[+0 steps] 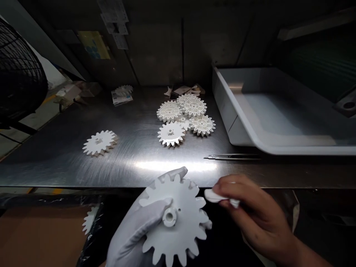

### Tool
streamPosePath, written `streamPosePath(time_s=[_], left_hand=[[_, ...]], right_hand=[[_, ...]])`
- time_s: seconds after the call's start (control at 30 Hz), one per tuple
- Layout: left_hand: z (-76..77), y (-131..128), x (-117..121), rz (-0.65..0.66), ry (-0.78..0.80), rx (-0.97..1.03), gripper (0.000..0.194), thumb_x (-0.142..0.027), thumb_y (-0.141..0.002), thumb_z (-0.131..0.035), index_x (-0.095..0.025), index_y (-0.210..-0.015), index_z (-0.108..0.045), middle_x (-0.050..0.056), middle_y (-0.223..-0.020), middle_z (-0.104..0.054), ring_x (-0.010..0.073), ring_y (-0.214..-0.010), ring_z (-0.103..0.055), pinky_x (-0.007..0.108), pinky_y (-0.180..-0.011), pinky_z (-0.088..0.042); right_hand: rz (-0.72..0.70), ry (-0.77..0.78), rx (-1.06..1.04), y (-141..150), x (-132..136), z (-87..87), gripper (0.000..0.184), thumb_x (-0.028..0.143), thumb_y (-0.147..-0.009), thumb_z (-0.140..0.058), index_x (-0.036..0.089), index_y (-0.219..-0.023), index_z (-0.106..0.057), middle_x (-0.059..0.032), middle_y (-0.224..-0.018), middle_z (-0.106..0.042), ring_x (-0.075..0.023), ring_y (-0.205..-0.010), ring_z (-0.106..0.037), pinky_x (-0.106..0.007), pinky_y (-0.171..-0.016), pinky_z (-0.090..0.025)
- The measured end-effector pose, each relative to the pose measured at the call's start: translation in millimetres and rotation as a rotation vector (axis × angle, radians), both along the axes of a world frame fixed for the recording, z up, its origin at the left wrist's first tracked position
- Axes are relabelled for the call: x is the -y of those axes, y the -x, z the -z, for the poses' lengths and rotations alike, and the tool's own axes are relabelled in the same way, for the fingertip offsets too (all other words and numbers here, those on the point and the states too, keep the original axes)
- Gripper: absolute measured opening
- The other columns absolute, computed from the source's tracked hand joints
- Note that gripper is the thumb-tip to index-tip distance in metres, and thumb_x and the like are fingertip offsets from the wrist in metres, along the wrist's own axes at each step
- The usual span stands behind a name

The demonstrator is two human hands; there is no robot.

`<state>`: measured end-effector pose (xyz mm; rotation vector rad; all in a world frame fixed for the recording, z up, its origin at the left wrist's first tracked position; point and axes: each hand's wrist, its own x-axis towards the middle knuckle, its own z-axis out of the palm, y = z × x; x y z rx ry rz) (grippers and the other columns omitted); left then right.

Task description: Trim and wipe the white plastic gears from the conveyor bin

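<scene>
My left hand (136, 226), in a pale glove, holds a white plastic gear (189, 218) in front of the table edge. Its thumb lies beside the raised hub, and the fingers go behind the gear. More white teeth show behind its right rim; whether they belong to a second gear I cannot tell. My bare right hand (258, 207) pinches a small white folded piece (213, 195), perhaps cloth, just right of the gear and apart from it. Several white gears (171, 133) lie grouped on the metal table (133, 122), and another gear (100, 142) lies alone at the left.
A large light-grey bin (241, 126) stands at the right. Metal tweezers (233, 157) lie before it near the table edge. A black fan (20, 70) is at the far left. Below left, a box lined with black plastic (91, 237) has a gear (89, 220) at its side.
</scene>
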<state>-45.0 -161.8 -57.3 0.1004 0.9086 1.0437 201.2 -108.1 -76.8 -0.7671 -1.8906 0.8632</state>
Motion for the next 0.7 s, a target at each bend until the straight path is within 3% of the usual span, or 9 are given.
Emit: streamPosePath(time_s=[0.07,0.17,0.3,0.37,0.43,0.5,0.57,0.63,0.7], left_hand=[[-2.4,-7.2,-4.0,-0.043,-0.023,-0.031,0.032,-0.019,-0.081,-0.071,-0.026,-0.112,-0.075,0.005,-0.106,-0.077,0.0344,-0.117,-0.064,0.045,-0.102,-0.051],[-9.9,-22.4,-14.0,-0.042,-0.045,0.028,0.052,-0.02,-0.082,-0.069,-0.026,-0.132,-0.061,0.008,-0.122,-0.071,0.0364,-0.117,-0.063,0.047,-0.099,-0.053],[-16.8,-29.2,-21.7,-0.059,-0.086,0.033,0.063,-0.018,-0.085,-0.064,-0.026,-0.145,-0.046,0.011,-0.121,-0.07,0.0361,-0.109,-0.067,0.048,-0.091,-0.056],[-18.6,-29.7,-23.2,-0.101,-0.131,-0.013,0.068,-0.017,-0.085,-0.064,-0.029,-0.148,-0.041,0.01,-0.12,-0.071,0.0354,-0.109,-0.067,0.048,-0.091,-0.056],[-19.2,-32.7,-25.3,-0.166,-0.155,-0.041,0.068,-0.019,-0.087,-0.063,-0.03,-0.149,-0.037,0.009,-0.118,-0.071,0.0332,-0.11,-0.067,0.046,-0.094,-0.055],[-18.4,-38.9,-28.3,-0.217,-0.137,-0.013,0.063,-0.022,-0.092,-0.059,-0.03,-0.15,-0.036,0.007,-0.118,-0.071,0.0295,-0.111,-0.066,0.042,-0.097,-0.053],[-16.8,-46.2,-31.0,-0.222,-0.133,0.031,0.057,-0.026,-0.096,-0.053,-0.032,-0.15,-0.035,0.005,-0.12,-0.07,0.0267,-0.113,-0.065,0.04,-0.101,-0.049],[-15.7,-50.9,-31.9,-0.149,-0.168,0.029,0.052,-0.029,-0.098,-0.051,-0.034,-0.148,-0.038,0.004,-0.122,-0.069,0.0263,-0.113,-0.064,0.04,-0.104,-0.047],[-16.0,-49.5,-31.3,-0.052,-0.215,-0.001,0.047,-0.029,-0.097,-0.053,-0.031,-0.144,-0.046,0.004,-0.12,-0.07,0.0269,-0.113,-0.064,0.039,-0.104,-0.045]], right_hand=[[0.055,-0.043,-0.051,1.5,3.1,-5.6,0.043,-0.002,-0.088,-0.055,0.02,-0.125,-0.059,-0.0073,-0.109,-0.063,-0.02,-0.102,-0.06,-0.03,-0.088,-0.051],[-0.052,-0.138,-0.085,6.5,4.9,-10.3,0.051,-0.005,-0.085,-0.052,0.017,-0.131,-0.055,-0.0085,-0.112,-0.061,-0.0201,-0.101,-0.061,-0.031,-0.087,-0.052],[-0.084,-0.123,0.034,7.0,2.4,4.0,0.05,-0.007,-0.087,-0.049,0.016,-0.131,-0.055,-0.0103,-0.108,-0.06,-0.0207,-0.099,-0.06,-0.032,-0.082,-0.053],[-0.011,0.033,0.003,4.3,1.8,11.3,0.038,0.0,-0.092,-0.052,0.02,-0.124,-0.06,-0.008,-0.105,-0.06,-0.0198,-0.096,-0.061,-0.031,-0.08,-0.054],[0.013,0.303,-0.22,2.8,2.4,12.5,0.023,0.014,-0.098,-0.054,0.026,-0.116,-0.062,-0.0052,-0.107,-0.059,-0.0161,-0.085,-0.063,-0.027,-0.07,-0.055],[-0.077,0.65,-0.409,4.0,4.2,8.0,0.013,0.027,-0.1,-0.056,0.029,-0.111,-0.062,-0.0045,-0.118,-0.058,-0.0111,-0.073,-0.061,-0.023,-0.061,-0.055],[-0.211,0.927,-0.468,7.4,6.2,2.0,0.013,0.035,-0.099,-0.06,0.028,-0.108,-0.064,-0.0059,-0.126,-0.057,-0.0077,-0.067,-0.06,-0.02,-0.058,-0.053],[-0.254,1.009,-0.482,10.4,7.4,-1.8,0.016,0.037,-0.096,-0.065,0.026,-0.107,-0.066,-0.0074,-0.128,-0.058,-0.007,-0.067,-0.06,-0.02,-0.059,-0.052],[-0.219,0.974,-0.497,9.7,6.8,-2.6,0.018,0.037,-0.094,-0.068,0.025,-0.107,-0.067,-0.0065,-0.119,-0.061,-0.0075,-0.066,-0.06,-0.02,-0.059,-0.052]])
